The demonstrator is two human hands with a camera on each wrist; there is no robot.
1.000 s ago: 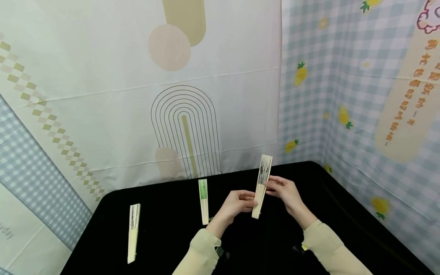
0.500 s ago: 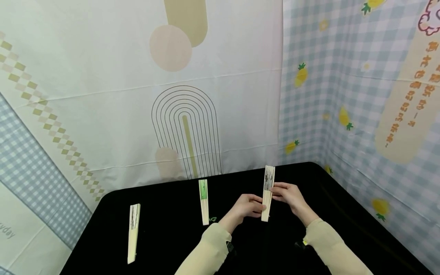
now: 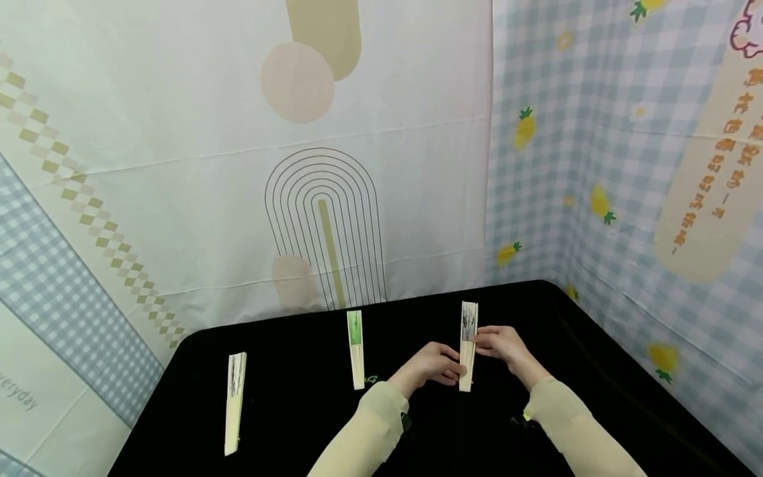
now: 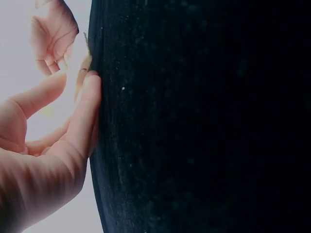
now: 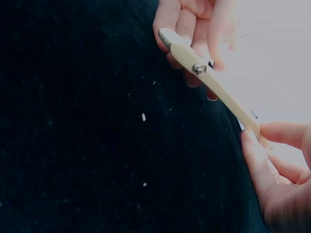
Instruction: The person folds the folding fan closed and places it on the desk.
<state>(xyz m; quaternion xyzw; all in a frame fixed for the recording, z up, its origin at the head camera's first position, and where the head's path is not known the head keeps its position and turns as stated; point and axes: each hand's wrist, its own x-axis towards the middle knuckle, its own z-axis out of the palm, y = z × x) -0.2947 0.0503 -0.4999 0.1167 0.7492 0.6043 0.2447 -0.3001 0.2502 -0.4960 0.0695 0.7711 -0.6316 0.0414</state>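
A closed bamboo folding fan (image 3: 467,344) with dark ink print is held low over the black table (image 3: 298,424), its pivot end toward me. My left hand (image 3: 456,370) pinches the pivot end and my right hand (image 3: 479,341) pinches the fan's middle from the right. In the right wrist view the fan (image 5: 214,82) shows its metal rivet (image 5: 198,69), with the left hand's fingers (image 5: 187,22) curled round its end and my right fingers (image 5: 257,160) further along. The left wrist view shows my left hand (image 4: 73,92) against the fan's edge (image 4: 77,68).
Two more closed fans lie on the table: one with a green print (image 3: 356,348) left of my hands, and one with a dark print (image 3: 234,401) near the left edge. Patterned cloth walls (image 3: 536,199) stand behind and to the right.
Both hands have brought the fan down toward the table and slightly right. It now lies lower and straighter than a second ago.
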